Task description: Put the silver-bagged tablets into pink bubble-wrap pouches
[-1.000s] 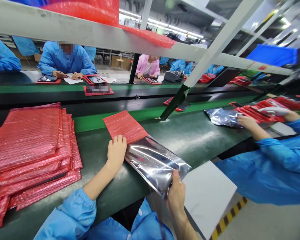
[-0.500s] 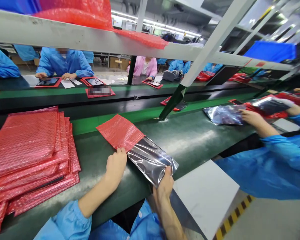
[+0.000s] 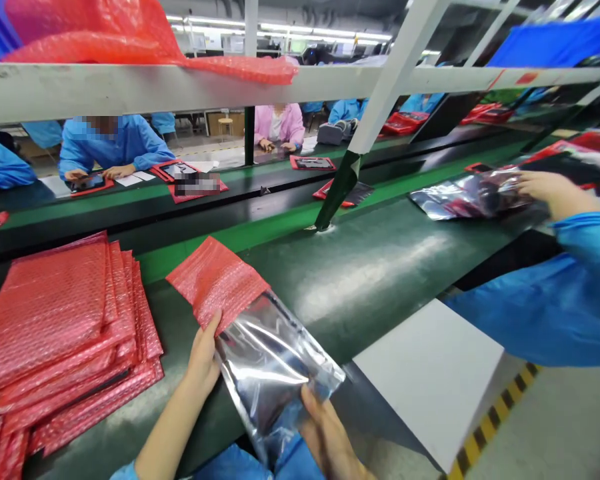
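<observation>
A shiny silver anti-static bag (image 3: 270, 353) slants across the middle of the view, its upper end inside a red bubble bag (image 3: 225, 280). My left hand (image 3: 205, 357) pinches the lower edge of the bubble bag by its mouth, the thumb on top and the other fingers hidden below. With thumb above and fingers beneath, my right hand (image 3: 330, 430) grips the near right end of the silver bag. Both bags are tilted up toward me over the front of the bench. To the left lies a stack of red bubble bags (image 3: 55, 307).
The dark green bench (image 3: 365, 273) runs across the view. A slanted white post (image 3: 390, 73) stands behind the bags, under a shelf rail. At right, a co-worker's hand (image 3: 555, 190) holds another silver bag (image 3: 450, 197). A white board (image 3: 430, 380) sits at the front right.
The two bags have come nearer to me and tilted up, showing more of the silver bag. Both hands have moved down; the view has shifted. The co-worker's hand and silver bag have moved.
</observation>
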Demonstrator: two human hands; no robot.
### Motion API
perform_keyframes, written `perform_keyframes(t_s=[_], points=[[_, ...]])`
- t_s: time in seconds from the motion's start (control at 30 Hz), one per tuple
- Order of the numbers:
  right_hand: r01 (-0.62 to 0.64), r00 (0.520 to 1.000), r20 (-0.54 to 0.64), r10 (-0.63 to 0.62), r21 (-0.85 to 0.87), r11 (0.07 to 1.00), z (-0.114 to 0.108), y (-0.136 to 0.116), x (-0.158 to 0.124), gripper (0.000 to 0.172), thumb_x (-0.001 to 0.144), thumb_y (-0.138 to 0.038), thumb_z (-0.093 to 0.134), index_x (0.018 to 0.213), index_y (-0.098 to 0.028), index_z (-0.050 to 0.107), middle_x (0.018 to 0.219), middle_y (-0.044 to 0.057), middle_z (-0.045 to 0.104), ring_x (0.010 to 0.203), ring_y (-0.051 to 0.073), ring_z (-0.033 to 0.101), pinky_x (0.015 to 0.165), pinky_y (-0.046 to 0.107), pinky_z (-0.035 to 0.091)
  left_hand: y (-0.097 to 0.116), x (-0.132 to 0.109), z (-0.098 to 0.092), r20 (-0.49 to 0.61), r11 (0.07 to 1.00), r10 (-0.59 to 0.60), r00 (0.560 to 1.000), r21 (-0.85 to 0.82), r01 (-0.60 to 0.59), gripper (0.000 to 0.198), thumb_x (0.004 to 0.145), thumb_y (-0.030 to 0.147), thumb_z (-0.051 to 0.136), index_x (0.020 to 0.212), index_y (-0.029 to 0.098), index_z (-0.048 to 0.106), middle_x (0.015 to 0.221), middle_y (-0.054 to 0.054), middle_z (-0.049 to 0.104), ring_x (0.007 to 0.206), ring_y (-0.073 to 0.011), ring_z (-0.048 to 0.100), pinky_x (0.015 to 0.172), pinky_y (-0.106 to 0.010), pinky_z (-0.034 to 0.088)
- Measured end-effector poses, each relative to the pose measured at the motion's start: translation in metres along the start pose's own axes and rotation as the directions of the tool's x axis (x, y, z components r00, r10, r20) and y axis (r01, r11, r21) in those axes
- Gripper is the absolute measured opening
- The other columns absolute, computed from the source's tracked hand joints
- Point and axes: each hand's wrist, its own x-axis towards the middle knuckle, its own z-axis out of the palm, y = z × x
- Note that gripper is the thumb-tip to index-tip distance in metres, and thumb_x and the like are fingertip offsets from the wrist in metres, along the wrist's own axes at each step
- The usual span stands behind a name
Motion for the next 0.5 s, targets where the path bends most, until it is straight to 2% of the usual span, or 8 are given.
perform_keyframes(t_s=[0.07,0.13,0.2,0.27,0.33,0.37,0.43,0.5], points=[[-0.186,0.972,0.152,0.181,0.020,0.982,-0.015,-0.011,-0.009,0.068,0.079,-0.071,0.083,0.129,-0.026,0.078,0.119,0.014,0.081,0.124,0.041,0.072,0.103,0.058,0.058,-0.005,-0.012,-0.010,-0.084,0.998,-0.062,0.995,-0.009,0.062,0.035,0.094,0.032,0.081,0.120,0.010,0.072,0.097,-0.014,0.083,0.080,-0.0270,0.082,0.085,-0.042,0.069],[-0.229,0.923,0.326,0.205,0.037,0.973,-0.026,-0.031,-0.006,0.086,0.076,-0.079,0.079,0.144,-0.026,0.071,0.132,0.016,0.076,0.132,0.042,0.067,0.111,0.061,0.052,-0.012,-0.028,-0.020,-0.063,0.992,-0.128,0.990,0.012,0.129,0.039,0.093,0.031,0.083,0.123,0.009,0.073,0.104,-0.018,0.083,0.090,-0.0299,0.083,0.090,-0.044,0.068],[-0.165,0.880,0.455,0.137,0.021,0.986,-0.028,-0.049,0.006,0.107,0.073,-0.078,0.083,0.162,-0.028,0.052,0.144,0.016,0.070,0.136,0.040,0.064,0.115,0.060,0.046,-0.022,-0.046,-0.027,-0.035,0.988,-0.144,0.989,0.057,0.146,0.046,0.090,0.035,0.087,0.126,0.010,0.074,0.112,-0.020,0.083,0.100,-0.0323,0.083,0.096,-0.046,0.066],[-0.010,0.870,0.490,0.054,-0.092,0.996,-0.019,-0.059,0.021,0.116,0.070,-0.060,0.093,0.168,-0.027,0.041,0.151,0.016,0.065,0.140,0.036,0.061,0.119,0.056,0.043,-0.035,-0.062,-0.031,0.007,0.986,-0.123,0.992,0.116,0.121,0.054,0.086,0.041,0.091,0.129,0.012,0.074,0.119,-0.019,0.082,0.110,-0.0339,0.081,0.104,-0.047,0.063],[0.171,0.906,0.420,-0.048,-0.261,0.950,-0.005,-0.058,0.034,0.105,0.073,-0.044,0.094,0.164,-0.024,0.047,0.149,0.015,0.066,0.137,0.032,0.062,0.118,0.050,0.045,-0.050,-0.075,-0.034,0.040,0.983,-0.111,0.993,0.152,0.104,0.060,0.084,0.049,0.092,0.129,0.013,0.075,0.121,-0.019,0.081,0.116,-0.0356,0.079,0.110,-0.049,0.059],[0.236,0.925,0.365,-0.103,-0.342,0.910,0.003,-0.054,0.038,0.095,0.077,-0.041,0.090,0.162,-0.022,0.050,0.142,0.014,0.071,0.128,0.030,0.067,0.114,0.047,0.049,-0.058,-0.079,-0.035,0.049,0.982,-0.114,0.992,0.155,0.105,0.063,0.083,0.053,0.091,0.129,0.013,0.075,0.121,-0.019,0.081,0.117,-0.0367,0.078,0.111,-0.051,0.058],[0.288,0.948,0.261,-0.183,-0.454,0.844,0.015,-0.043,0.042,0.076,0.087,-0.043,0.080,0.156,-0.021,0.055,0.118,0.009,0.080,0.093,0.025,0.074,0.091,0.039,0.058,-0.071,-0.086,-0.041,0.046,0.985,-0.106,0.993,0.142,0.098,0.068,0.083,0.059,0.089,0.130,0.012,0.075,0.124,-0.021,0.080,0.122,-0.0387,0.075,0.114,-0.053,0.056],[0.300,0.953,0.206,-0.223,-0.522,0.798,0.019,-0.030,0.042,0.060,0.094,-0.049,0.071,0.145,-0.020,0.061,0.089,0.002,0.079,0.062,0.019,0.063,0.066,0.031,0.052,-0.080,-0.091,-0.049,0.040,0.986,-0.023,0.999,0.165,0.016,0.071,0.081,0.059,0.088,0.133,0.013,0.073,0.132,-0.021,0.077,0.131,-0.0392,0.070,0.119,-0.054,0.051]])
